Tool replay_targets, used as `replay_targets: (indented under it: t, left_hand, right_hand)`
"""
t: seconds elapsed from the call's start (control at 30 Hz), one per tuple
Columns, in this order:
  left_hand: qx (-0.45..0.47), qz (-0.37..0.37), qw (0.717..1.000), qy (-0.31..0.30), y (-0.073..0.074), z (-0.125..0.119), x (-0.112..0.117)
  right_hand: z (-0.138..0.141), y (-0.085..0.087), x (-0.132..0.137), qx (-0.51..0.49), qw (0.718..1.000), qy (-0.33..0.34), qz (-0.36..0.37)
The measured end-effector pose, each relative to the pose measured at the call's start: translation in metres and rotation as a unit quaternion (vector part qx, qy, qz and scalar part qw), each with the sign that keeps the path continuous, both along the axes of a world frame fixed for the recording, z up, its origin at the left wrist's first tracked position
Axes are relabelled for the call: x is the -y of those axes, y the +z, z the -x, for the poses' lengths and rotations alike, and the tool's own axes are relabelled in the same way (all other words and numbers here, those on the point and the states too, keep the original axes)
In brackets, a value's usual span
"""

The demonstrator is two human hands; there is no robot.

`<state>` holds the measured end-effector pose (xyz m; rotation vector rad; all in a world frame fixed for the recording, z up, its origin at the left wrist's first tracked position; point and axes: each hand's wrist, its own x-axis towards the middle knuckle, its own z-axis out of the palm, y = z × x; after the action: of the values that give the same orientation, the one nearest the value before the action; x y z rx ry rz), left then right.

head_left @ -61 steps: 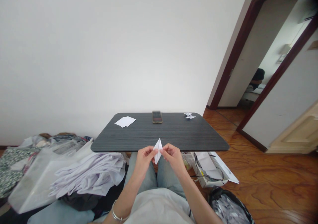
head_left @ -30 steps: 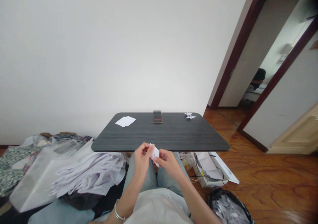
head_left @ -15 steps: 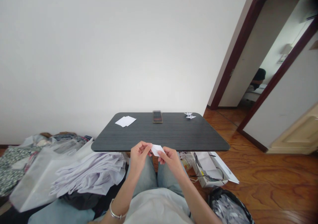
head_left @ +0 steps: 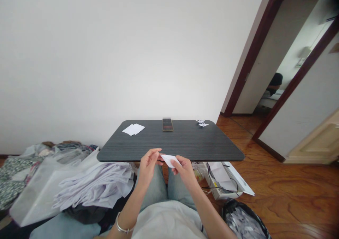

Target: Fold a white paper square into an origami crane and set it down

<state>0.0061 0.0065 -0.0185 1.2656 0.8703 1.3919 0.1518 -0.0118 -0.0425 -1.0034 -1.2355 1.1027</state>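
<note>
A small folded piece of white paper (head_left: 168, 160) with a pointed left tip is held just in front of the table's near edge. My right hand (head_left: 183, 167) pinches its right side between thumb and fingers. Close by that left tip, my left hand (head_left: 148, 163) has its fingers loosely apart; whether a fingertip touches the paper is hard to see. Two folded white paper cranes (head_left: 203, 124) sit at the far right of the dark table (head_left: 185, 143). Flat white paper sheets (head_left: 133, 129) lie at its far left.
A phone-like dark object (head_left: 167, 124) stands at the table's back middle. Piled clothes (head_left: 97, 186) and a clear plastic bag lie to the left. On the right are a white box (head_left: 222, 182) with cables and a black bag (head_left: 245, 219) of paper scraps. Beyond, a doorway shows a person (head_left: 275, 83).
My left fingers have come off the paper's left corner and spread apart. The paper now shows a sharper left tip and stays in my right hand.
</note>
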Motion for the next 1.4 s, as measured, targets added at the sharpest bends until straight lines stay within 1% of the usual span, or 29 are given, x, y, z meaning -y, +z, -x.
replay_targets:
  t: [0.1, 0.17, 0.5, 0.63, 0.77, 0.8, 0.87, 0.9, 0.97, 1.07, 1.17, 1.27, 1.33, 1.4]
  left_hand:
    - [-0.035, 0.002, 0.998, -0.043, 0.003, 0.004, -0.002]
    - [-0.050, 0.008, 0.997, -0.053, 0.004, 0.006, -0.003]
    - [-0.060, 0.019, 0.998, -0.029, 0.005, 0.011, -0.006]
    - [-0.066, 0.012, 0.998, -0.019, 0.005, 0.012, -0.006]
    - [-0.025, 0.014, 0.999, 0.019, 0.004, 0.010, -0.005]
    - [-0.012, 0.021, 0.999, 0.021, 0.004, 0.010, -0.005]
    - [-0.005, 0.038, 0.999, 0.001, 0.003, 0.010, -0.006]
    - [-0.016, 0.045, 0.999, -0.016, 0.003, 0.010, -0.006]
    - [-0.058, 0.050, 0.996, -0.045, 0.002, 0.010, -0.006]
    - [-0.104, 0.046, 0.992, -0.057, 0.001, 0.010, -0.006]
    - [-0.116, 0.039, 0.991, -0.055, 0.002, 0.010, -0.006]
    - [-0.133, 0.009, 0.990, -0.046, 0.002, 0.010, -0.005]
    - [-0.143, -0.012, 0.989, -0.028, 0.000, 0.010, -0.005]
    - [-0.130, -0.021, 0.991, -0.005, -0.001, 0.010, -0.006]
  right_hand:
    - [0.000, 0.001, 0.001, -0.002, 1.000, 0.001, -0.003]
    - [-0.001, 0.002, 0.001, 0.000, 1.000, 0.006, -0.002]
    - [-0.001, 0.003, 0.002, 0.009, 0.999, 0.035, 0.003]
    - [-0.001, 0.003, 0.002, 0.013, 0.999, 0.033, 0.000]
    - [-0.001, 0.003, 0.002, 0.022, 0.999, 0.025, -0.006]
    - [-0.001, 0.003, 0.002, 0.024, 0.999, 0.024, -0.005]
    - [0.000, 0.002, 0.003, 0.030, 0.999, 0.022, -0.004]
    - [0.000, 0.002, 0.003, 0.034, 0.999, 0.020, -0.006]
    - [0.000, 0.002, 0.003, 0.049, 0.999, 0.014, -0.014]
    - [0.001, 0.001, 0.003, 0.078, 0.997, 0.000, -0.023]
    - [0.001, 0.001, 0.003, 0.089, 0.996, -0.009, -0.025]
    - [0.001, 0.001, 0.003, 0.090, 0.996, -0.012, -0.027]
    - [0.001, 0.001, 0.002, 0.087, 0.996, -0.010, -0.028]
    - [0.001, 0.001, 0.002, 0.082, 0.996, -0.007, -0.028]
